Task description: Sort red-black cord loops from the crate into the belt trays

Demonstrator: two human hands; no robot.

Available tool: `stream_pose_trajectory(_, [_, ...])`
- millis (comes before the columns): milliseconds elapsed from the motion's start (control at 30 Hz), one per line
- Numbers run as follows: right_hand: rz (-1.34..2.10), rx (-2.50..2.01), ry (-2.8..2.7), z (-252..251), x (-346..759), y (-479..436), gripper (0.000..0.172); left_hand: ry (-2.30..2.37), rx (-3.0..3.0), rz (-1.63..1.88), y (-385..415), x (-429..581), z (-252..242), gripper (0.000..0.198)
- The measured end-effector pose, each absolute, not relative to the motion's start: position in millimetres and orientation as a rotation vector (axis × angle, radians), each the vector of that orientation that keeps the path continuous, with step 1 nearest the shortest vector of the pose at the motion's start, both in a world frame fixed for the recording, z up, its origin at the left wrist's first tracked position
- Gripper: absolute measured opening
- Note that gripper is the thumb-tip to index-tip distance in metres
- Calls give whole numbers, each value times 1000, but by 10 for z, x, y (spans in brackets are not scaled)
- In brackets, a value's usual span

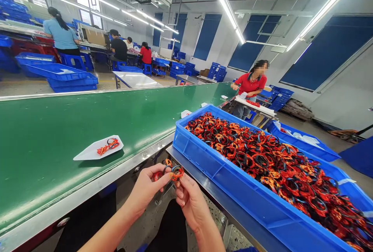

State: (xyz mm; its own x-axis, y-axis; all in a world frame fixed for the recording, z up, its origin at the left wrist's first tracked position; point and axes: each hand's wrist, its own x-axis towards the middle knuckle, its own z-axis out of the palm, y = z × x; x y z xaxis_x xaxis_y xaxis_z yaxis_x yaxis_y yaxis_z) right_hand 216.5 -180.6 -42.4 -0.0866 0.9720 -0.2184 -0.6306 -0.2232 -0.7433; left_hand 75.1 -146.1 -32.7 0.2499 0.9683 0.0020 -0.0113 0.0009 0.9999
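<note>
The person's left hand (145, 189) and right hand (190, 201) are holding a black ring with orange-red wrapping (177, 173) above the gap between a green conveyor belt (87, 139) and a steel shelf (204, 201). Both grips are closed: the left thumb and fingers are pinching the ring from one side, while the right fingertips are pressing on it from the other. Orange-red pieces (157, 176) are showing just beside the left hand. To the right, a blue plastic crate (221, 174) is resting on the steel shelf, carrying a heaped mass of similar rings (256, 162). A white tray (87, 153) is sitting on the green conveyor belt, bearing one similar ring (108, 146). Farther along the belt, a co-worker in a red shirt (250, 83) is standing at a work surface.
</note>
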Motion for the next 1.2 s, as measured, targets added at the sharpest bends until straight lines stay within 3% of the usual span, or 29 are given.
stream_pose_trajectory(433, [1424,-993,-735,-507,2173,-1774,30,1028,1534,1052,-1474,789,-330,19])
stream_pose_trajectory(600, [1421,-969,-706,-418,2197,-1809,31,893,1096,946,-1448,808,-385,27])
stream_pose_trajectory(833, [1532,-834,-631,-267,2194,-1887,33,769,429,795,-1434,836,-512,20])
stream_pose_trajectory(1200, [1560,-835,-595,-319,2162,-1905,27,750,345,772,-1420,859,-683,19])
